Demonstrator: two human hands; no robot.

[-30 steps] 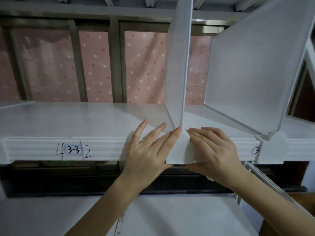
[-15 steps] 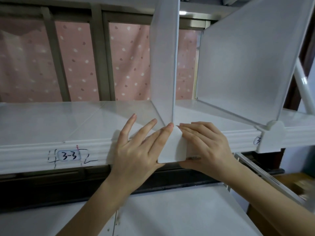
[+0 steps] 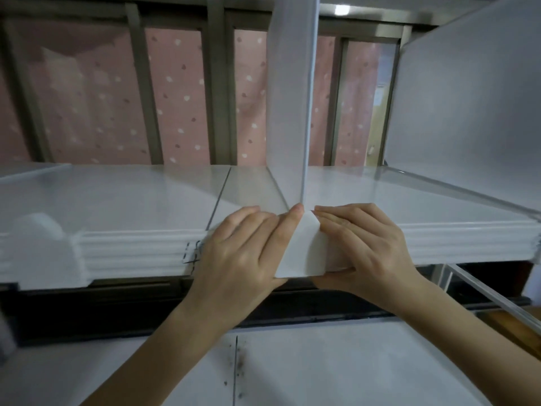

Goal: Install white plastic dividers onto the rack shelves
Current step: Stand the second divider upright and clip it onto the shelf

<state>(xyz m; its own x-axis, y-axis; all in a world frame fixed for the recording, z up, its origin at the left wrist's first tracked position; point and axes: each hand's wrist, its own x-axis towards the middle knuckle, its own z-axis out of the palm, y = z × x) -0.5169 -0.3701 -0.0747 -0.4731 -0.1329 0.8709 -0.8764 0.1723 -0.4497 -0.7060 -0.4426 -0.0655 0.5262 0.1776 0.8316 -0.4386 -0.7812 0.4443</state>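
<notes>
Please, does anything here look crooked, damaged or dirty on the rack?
Nothing looks crooked or damaged. The divider held by the left hand and right hand stands upright on the shelf. Only dark specks mark the lower shelf beside its seam.

Light: dim, soft, indoor; one small bright lamp [image 3: 342, 9] glares at top.
Backlight: pink curtain [image 3: 175, 98] glows faintly.
Shadows: dark band under the shelf [image 3: 131, 247]; soft ones beneath the hands.
Blur: left side smeared, label unreadable.
Distortion: wide-angle, edges bowed.
</notes>
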